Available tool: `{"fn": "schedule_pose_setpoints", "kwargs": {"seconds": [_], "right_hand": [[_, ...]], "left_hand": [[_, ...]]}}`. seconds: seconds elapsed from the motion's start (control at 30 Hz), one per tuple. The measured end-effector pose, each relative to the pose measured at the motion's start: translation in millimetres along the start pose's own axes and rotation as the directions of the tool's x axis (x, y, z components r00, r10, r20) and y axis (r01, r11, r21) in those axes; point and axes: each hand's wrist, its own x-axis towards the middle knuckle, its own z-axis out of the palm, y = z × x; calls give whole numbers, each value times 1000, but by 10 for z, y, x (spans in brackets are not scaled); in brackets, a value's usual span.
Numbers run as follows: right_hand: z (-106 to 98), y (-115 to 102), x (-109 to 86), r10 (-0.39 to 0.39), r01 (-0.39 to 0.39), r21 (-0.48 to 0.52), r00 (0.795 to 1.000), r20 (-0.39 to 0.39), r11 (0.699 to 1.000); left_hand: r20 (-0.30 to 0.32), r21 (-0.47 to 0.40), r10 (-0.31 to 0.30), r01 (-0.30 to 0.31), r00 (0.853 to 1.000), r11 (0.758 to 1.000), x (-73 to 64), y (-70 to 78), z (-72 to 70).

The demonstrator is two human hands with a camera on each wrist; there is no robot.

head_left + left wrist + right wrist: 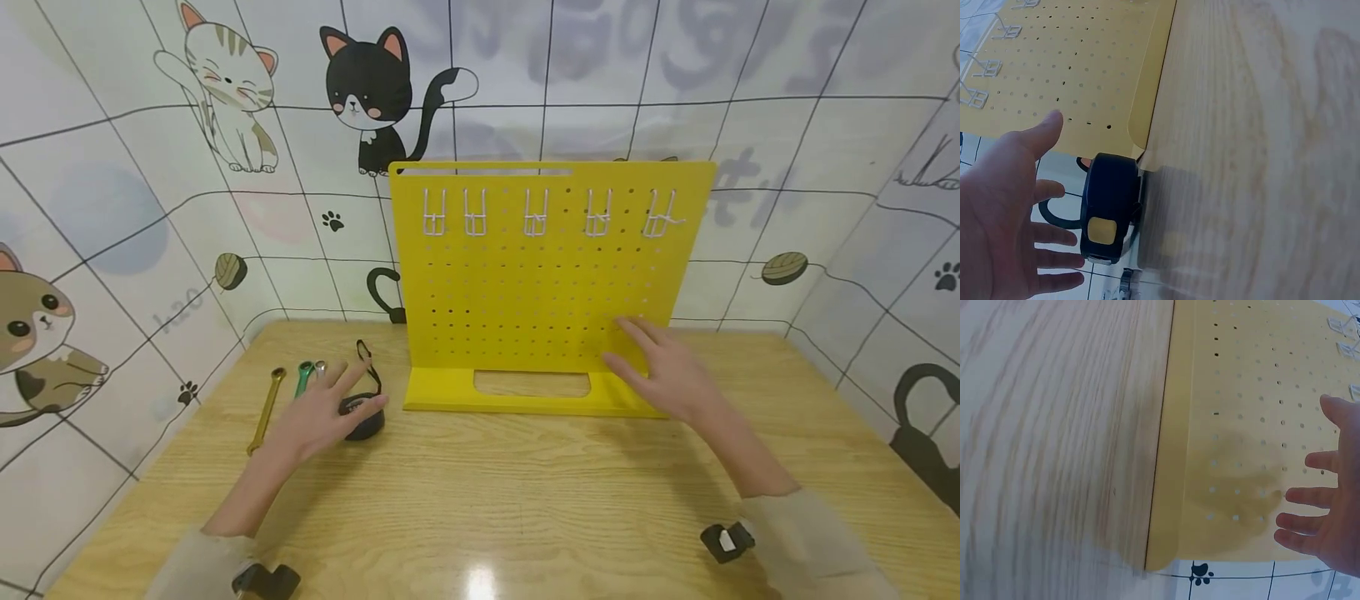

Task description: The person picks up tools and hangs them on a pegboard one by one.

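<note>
My left hand (318, 417) hovers with spread fingers beside a black tape measure (1107, 194), which stands on the table. In the left wrist view the tape measure's yellow button (1102, 230) faces the camera and the fingertips come close to its side. A dark wrist strap (377, 379) trails behind it. My right hand (671, 375), fingers extended and holding nothing, is in front of the lower right part of a yellow pegboard (517, 283). That board stands upright on its slotted base (442, 392).
Several white wire hooks (535, 225) hang along the pegboard's top. Left of the tape measure lie a gold wrench (267, 412), a green wrench (303, 377) and a silver one (321, 367), the latter two partly behind my left hand. Cat-patterned walls (315, 242) enclose the wooden table (487, 492).
</note>
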Motion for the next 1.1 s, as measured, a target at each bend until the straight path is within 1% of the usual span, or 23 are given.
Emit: {"fn": "schedule_pose_setpoints", "kwargs": {"seconds": [0.1, 0.2, 0.4, 0.57, 0.67, 0.77, 0.87, 0.97, 1.03, 1.1], "right_hand": [[60, -42, 35, -22, 22, 31, 1000, 2, 999], [124, -80, 72, -34, 33, 62, 999, 13, 998], [249, -200, 171, -56, 52, 113, 998, 37, 992], [342, -355, 257, -84, 75, 155, 995, 53, 985], [401, -443, 300, -83, 68, 188, 994, 73, 980], [456, -523, 339, -77, 55, 223, 993, 90, 973], [501, -602, 377, -78, 48, 266, 992, 103, 963], [553, -670, 421, -94, 58, 313, 991, 99, 948], [595, -705, 448, -111, 71, 355, 989, 93, 932], [641, -738, 480, -126, 81, 396, 988, 90, 915]], "left_hand": [[13, -45, -1, 1, 1000, 999, -16, -27, 26], [12, -78, 4, -3, 1000, 997, -28, -47, 50], [11, -107, 20, -19, 1000, 994, -35, -81, 86], [-6, -132, 62, -62, 998, 989, -26, -121, 115], [-21, -143, 88, -90, 996, 986, -26, -148, 129], [-31, -159, 101, -105, 994, 982, -30, -162, 136], [-38, -172, 111, -116, 993, 978, -32, -176, 137], [-46, -198, 116, -123, 992, 973, -40, -190, 139], [-49, -218, 123, -131, 991, 967, -48, -190, 132], [-47, -237, 118, -126, 992, 963, -62, -186, 127]]}}
